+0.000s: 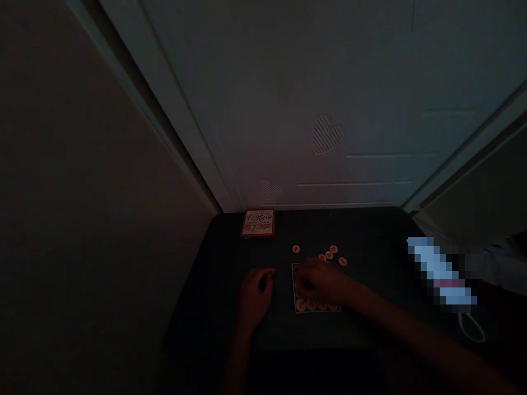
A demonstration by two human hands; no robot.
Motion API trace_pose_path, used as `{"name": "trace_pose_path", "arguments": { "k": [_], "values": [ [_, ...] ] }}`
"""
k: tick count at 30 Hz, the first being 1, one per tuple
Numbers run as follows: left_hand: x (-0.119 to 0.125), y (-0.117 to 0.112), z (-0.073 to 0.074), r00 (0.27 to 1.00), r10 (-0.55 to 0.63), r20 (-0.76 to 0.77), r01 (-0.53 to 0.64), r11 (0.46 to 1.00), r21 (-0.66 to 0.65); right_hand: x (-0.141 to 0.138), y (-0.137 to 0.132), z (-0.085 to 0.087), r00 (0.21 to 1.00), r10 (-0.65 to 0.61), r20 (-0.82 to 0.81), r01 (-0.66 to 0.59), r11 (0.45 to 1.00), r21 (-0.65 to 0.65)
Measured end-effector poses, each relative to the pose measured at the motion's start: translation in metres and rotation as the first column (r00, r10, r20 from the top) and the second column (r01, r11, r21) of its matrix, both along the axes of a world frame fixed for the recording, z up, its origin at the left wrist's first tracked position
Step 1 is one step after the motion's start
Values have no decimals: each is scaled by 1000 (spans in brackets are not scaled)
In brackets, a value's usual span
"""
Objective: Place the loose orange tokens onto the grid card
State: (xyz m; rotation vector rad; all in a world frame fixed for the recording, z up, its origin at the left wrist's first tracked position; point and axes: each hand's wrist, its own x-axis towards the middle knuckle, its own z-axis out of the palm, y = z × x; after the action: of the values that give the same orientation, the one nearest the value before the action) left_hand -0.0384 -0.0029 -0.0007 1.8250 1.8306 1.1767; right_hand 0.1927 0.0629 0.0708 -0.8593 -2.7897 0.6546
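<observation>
A shallow square tray (pixel 295 284) holds round Chinese chess pieces (pixel 312 304), with a row showing along its near side. My right hand (pixel 323 278) is over the tray, fingers bent down into it and closed; whatever they grip, if anything, is hidden in the dark. My left hand (pixel 256 296) rests on the table left of the tray, loosely curled with thumb and forefinger close together, and no object shows in it. Beyond the tray lie several loose pieces: a lone piece (pixel 296 249), a cluster with one piece (pixel 333 249) at its far end, and another piece (pixel 343 261) to the right.
A flat box lid (pixel 258 223) with Chinese characters stands at the back left of the dark table (pixel 230 247). A pale panel with embossed hearts (pixel 327 134) rises behind. At the right edge lies a blurred-out white object (pixel 442 274) with a cord loop (pixel 471 329). The light is dim.
</observation>
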Motion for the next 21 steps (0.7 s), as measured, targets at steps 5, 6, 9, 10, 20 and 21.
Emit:
{"name": "trace_pose_path", "arguments": {
  "k": [5,6,9,10,20,21],
  "values": [
    [0,-1,0,1000,-7,1,7,1000,-5,7,-15,7,998,49,-34,-49,999,19],
    [0,0,-1,1000,-10,0,10,1000,-5,9,-17,7,997,60,-46,-59,998,19],
    [-1,0,-2,1000,-9,-5,9,1000,-5,15,-24,7,994,58,-89,-57,998,11],
    [-1,0,-3,1000,-9,-7,9,1000,-6,17,-25,7,993,48,-103,-48,999,6],
    [0,0,-2,1000,6,-9,-6,1000,-20,29,-41,-10,990,35,-138,-31,999,36],
    [1,0,-2,1000,6,-10,-6,1000,-19,30,-43,-11,990,34,-137,-30,999,35]
  ]
}}
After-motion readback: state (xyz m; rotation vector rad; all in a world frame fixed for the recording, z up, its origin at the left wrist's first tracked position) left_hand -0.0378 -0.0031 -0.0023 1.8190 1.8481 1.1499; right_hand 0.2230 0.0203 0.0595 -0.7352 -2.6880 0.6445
